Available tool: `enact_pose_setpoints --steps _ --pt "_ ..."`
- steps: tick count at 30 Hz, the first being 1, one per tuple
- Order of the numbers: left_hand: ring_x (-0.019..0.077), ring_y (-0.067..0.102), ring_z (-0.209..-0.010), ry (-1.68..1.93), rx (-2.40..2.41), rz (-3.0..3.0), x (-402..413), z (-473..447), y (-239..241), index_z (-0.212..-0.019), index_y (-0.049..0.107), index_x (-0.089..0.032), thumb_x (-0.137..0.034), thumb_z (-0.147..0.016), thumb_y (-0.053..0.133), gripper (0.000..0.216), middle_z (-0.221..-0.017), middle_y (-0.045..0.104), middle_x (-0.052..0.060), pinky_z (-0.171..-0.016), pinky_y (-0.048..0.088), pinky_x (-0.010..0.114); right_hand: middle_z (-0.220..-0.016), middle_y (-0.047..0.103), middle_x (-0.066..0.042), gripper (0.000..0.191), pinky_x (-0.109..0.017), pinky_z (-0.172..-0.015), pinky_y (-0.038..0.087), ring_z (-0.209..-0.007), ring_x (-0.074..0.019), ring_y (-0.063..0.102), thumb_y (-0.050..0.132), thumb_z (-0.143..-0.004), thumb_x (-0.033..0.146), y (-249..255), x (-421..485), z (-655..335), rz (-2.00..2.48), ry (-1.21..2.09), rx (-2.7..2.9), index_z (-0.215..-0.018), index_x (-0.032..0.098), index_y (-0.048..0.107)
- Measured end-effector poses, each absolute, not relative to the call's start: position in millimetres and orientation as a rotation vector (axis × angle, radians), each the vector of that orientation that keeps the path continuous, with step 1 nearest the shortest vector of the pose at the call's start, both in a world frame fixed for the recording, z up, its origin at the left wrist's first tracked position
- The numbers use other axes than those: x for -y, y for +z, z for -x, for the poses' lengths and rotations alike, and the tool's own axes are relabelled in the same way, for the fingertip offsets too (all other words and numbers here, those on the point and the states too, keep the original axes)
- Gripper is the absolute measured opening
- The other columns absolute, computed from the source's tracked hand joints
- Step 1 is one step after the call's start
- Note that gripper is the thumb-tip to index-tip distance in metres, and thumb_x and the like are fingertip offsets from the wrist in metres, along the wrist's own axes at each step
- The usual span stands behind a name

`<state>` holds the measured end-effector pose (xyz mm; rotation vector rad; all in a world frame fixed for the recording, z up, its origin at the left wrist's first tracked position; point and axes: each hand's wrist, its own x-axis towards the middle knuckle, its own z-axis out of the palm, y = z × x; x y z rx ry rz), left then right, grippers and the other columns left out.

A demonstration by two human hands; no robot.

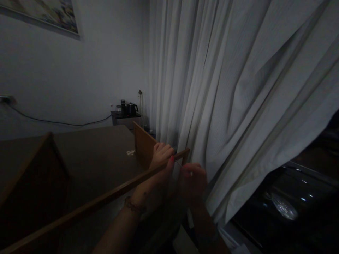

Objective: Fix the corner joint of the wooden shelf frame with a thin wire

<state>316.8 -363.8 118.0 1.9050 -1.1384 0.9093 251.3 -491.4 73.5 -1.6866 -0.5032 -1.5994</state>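
Note:
My left hand (pixel 162 154) is closed around a wooden rail (pixel 113 193) near its far right end, thumb on the near side and fingers over the top. My right hand (pixel 195 177) sits just right of it, fingers pinched on a thin metal rod (pixel 178 163). The rod's tip reaches the rail close to my left thumb. Its other end is hidden in my right fingers, so I cannot tell what kind of tool it is. Beyond my left hand stands an upright wooden panel (pixel 144 144), and another dark wooden panel (pixel 39 176) rises at the left.
White curtains (pixel 217 88) hang close on the right. A brown flat surface (pixel 97 148) lies behind the rail, with a small pale scrap (pixel 130 152) on it. Further back, a black kettle (pixel 131 108) stands on a small cabinet (pixel 128 121); a cable (pixel 66 123) runs along the wall.

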Motion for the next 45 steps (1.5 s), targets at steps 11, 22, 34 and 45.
enact_pose_setpoints --steps 11,22,34,45 --pt "0.0228 0.047 -0.08 0.926 1.12 -1.902 365 -317 117 -0.074 0.041 -0.022 -0.036 -0.098 0.023 0.033 -0.072 0.048 0.003 -0.086 0.036 0.041 -0.072 0.068 0.003 0.024 -0.028 -0.052 0.054 -0.057 -0.0149 0.063 0.055 -0.093 0.015 89 501 -247 1.862 -1.821 0.702 -0.112 0.03 0.058" --pt "0.0227 0.047 -0.081 0.897 1.135 -1.896 365 -317 118 -0.07 0.038 -0.022 -0.04 -0.1 0.02 0.039 -0.07 0.047 0.003 -0.084 0.037 0.042 -0.057 0.053 0.009 0.014 -0.019 -0.042 0.045 -0.041 -0.0093 0.054 0.047 -0.101 0.035 77 475 -248 1.414 -1.196 0.249 -0.108 0.025 0.052" --pt "0.0225 0.047 -0.081 0.917 1.134 -1.869 364 -317 117 -0.071 0.039 -0.022 -0.037 -0.099 0.023 0.036 -0.071 0.047 0.003 -0.087 0.036 0.042 -0.083 0.079 -0.005 0.026 -0.039 -0.074 0.063 -0.086 -0.024 0.076 0.056 -0.096 0.037 41 497 -256 1.68 -1.414 0.345 -0.117 0.022 0.062" --pt "0.0223 0.046 -0.08 0.904 1.128 -1.875 364 -314 120 -0.071 0.039 -0.022 -0.038 -0.099 0.022 0.037 -0.069 0.046 0.002 -0.085 0.036 0.041 -0.086 0.075 0.0 0.012 -0.039 -0.076 0.062 -0.083 -0.0184 0.072 0.063 -0.094 0.027 87 523 -253 1.763 -1.676 0.724 -0.105 0.029 0.063"
